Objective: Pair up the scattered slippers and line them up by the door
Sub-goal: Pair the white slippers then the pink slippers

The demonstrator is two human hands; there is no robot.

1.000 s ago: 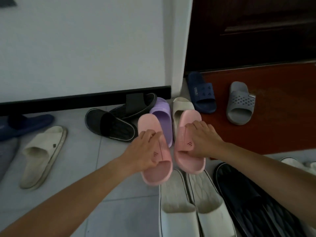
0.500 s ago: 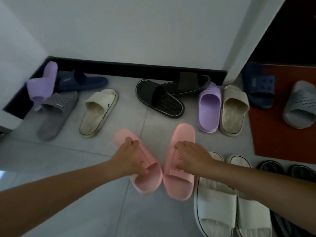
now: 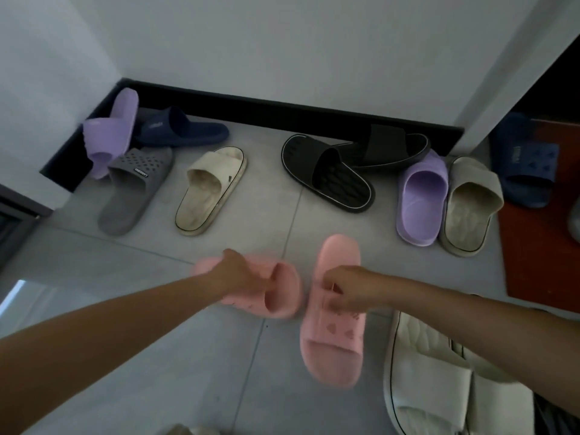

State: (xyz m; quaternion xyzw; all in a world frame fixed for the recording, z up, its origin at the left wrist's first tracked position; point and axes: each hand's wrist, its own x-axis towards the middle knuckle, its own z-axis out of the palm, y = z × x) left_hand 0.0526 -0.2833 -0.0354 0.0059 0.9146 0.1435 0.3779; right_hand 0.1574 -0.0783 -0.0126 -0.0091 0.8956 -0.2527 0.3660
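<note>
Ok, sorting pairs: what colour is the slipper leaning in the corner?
The slipper is light purple; head view.

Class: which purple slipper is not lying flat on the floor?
The left corner purple slipper, propped up against the wall; the right purple slipper lies flat.

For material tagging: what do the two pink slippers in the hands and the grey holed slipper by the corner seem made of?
The pink moulded slipper in the left hand and the matching pink slipper in the right hand: probably soft foam or rubber, matte, one-piece with thick rounded edges. Grey perforated slipper: likely moulded rubber or plastic, matte, holes across its strap.
</note>
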